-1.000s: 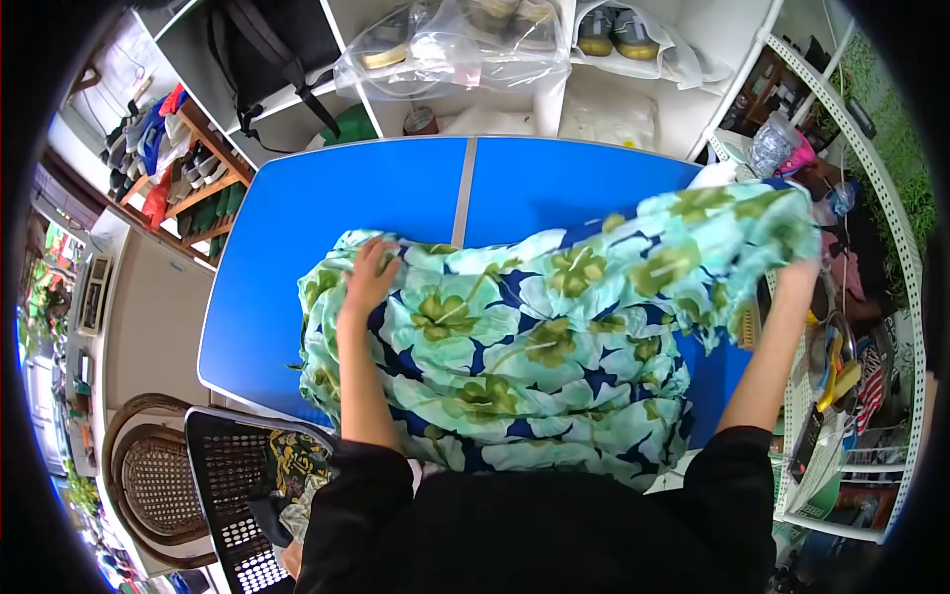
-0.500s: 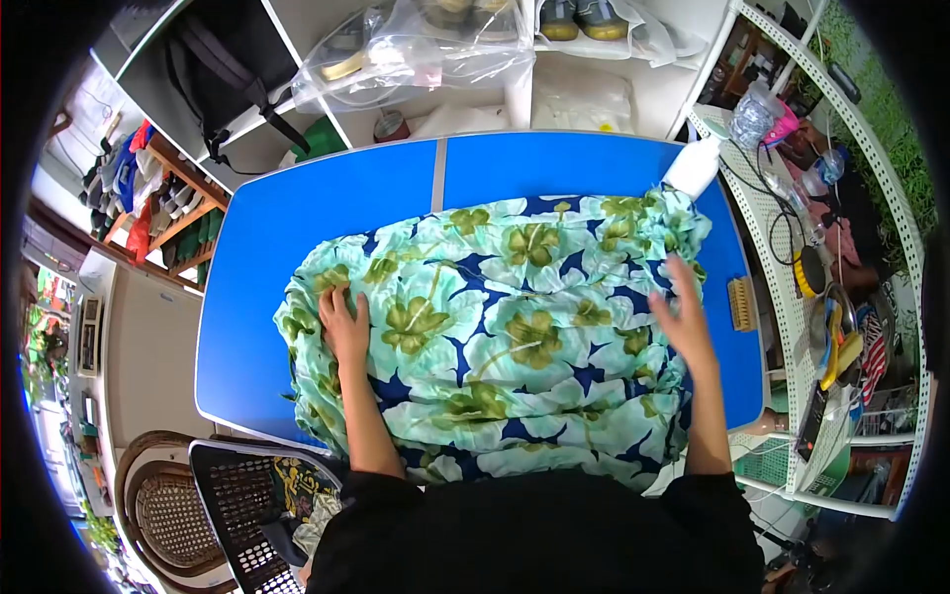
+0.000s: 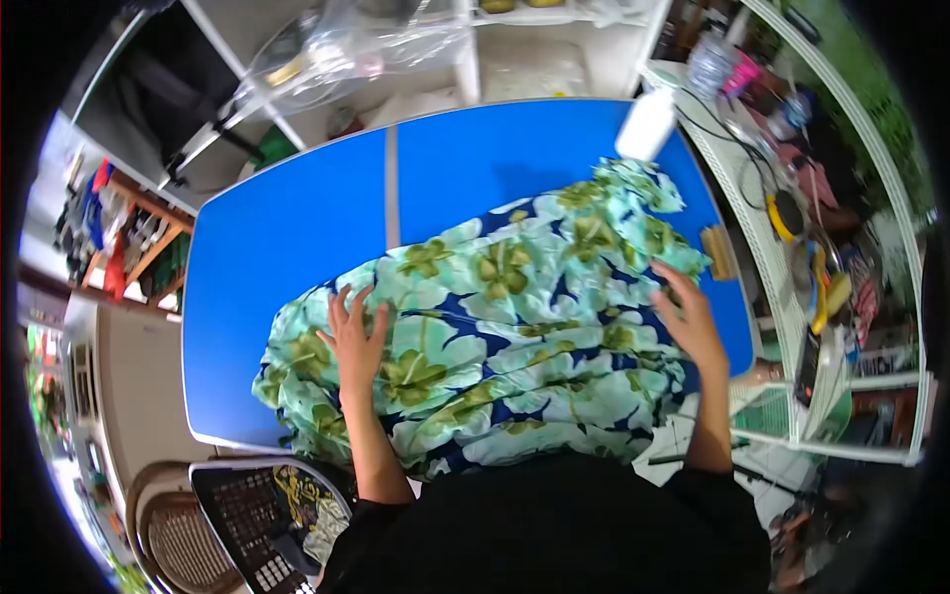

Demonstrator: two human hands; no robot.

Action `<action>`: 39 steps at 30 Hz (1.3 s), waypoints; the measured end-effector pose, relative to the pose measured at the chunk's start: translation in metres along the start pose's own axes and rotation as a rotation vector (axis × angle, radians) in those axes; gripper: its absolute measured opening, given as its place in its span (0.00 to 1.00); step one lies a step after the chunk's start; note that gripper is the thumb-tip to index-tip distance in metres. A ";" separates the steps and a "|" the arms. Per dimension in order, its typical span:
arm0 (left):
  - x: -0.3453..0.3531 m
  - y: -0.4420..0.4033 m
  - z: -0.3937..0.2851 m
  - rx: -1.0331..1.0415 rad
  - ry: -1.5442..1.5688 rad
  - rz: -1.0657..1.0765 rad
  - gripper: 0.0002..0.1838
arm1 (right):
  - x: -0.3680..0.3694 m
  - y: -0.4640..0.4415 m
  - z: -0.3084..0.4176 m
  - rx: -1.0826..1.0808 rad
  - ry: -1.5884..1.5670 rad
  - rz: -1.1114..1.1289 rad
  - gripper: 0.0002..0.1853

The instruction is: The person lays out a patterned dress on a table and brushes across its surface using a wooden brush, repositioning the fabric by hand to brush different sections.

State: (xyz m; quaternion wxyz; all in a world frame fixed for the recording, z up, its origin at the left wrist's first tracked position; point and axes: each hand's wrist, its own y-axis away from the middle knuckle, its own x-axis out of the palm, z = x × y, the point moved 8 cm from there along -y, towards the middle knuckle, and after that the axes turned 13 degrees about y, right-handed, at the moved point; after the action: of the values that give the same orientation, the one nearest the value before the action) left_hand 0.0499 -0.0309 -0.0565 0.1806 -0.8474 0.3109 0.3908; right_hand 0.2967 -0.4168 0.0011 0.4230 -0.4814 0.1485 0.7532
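Note:
A floral cloth (image 3: 505, 327) in mint green, olive and navy lies wrinkled over the front part of a blue table (image 3: 287, 218). On its left part rests my left hand (image 3: 355, 337), fingers spread, holding nothing. My right hand (image 3: 687, 315) is at the cloth's right edge, fingers apart and nothing in them. The cloth's upper right corner is bunched close to a white bottle (image 3: 647, 125). Its near edge runs up to my black top. Whether the hands press on the cloth or hover just above it is hard to tell.
A wooden brush (image 3: 719, 253) lies at the table's right edge. Right of it stands a white perforated rack (image 3: 782, 327) with cables and tools. White cubbies (image 3: 534, 67) line the back. At the lower left are a black basket (image 3: 233, 515) with clothes and a wicker chair (image 3: 178, 525).
My right hand has let go of the cloth's raised right end, which now lies on the table. My left hand has stayed on the left part, fingers now more spread. The view has shifted.

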 end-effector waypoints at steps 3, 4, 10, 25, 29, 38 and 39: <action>0.034 -0.006 0.020 -0.037 -0.162 0.026 0.32 | 0.059 0.012 -0.027 -0.084 0.391 0.223 0.28; 0.030 -0.008 0.027 -0.050 -0.214 -0.019 0.33 | 0.064 0.019 -0.030 -0.086 0.479 0.284 0.29; 0.005 -0.004 0.064 -0.041 -0.133 -0.058 0.32 | -0.054 -0.012 -0.101 0.281 0.097 -0.346 0.21; 0.041 0.018 -0.025 0.193 -0.143 0.101 0.38 | 0.025 -0.083 -0.034 0.296 -0.591 -0.031 0.29; 0.038 0.019 -0.015 0.227 -0.108 0.123 0.42 | 0.110 -0.098 0.021 -0.057 -0.639 0.433 0.36; 0.032 0.018 -0.013 0.180 -0.147 0.104 0.42 | 0.021 -0.135 -0.108 0.402 -0.541 -0.492 0.27; 0.033 0.017 -0.014 0.168 -0.171 0.121 0.41 | 0.020 -0.141 -0.088 0.397 -0.682 -0.388 0.27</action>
State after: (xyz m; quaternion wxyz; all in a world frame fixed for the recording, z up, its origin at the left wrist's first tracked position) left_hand 0.0625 -0.0640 -0.0748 0.2527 -0.7726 0.3767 0.4443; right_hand 0.4559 -0.3788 -0.0335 0.6659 -0.1336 0.0489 0.7324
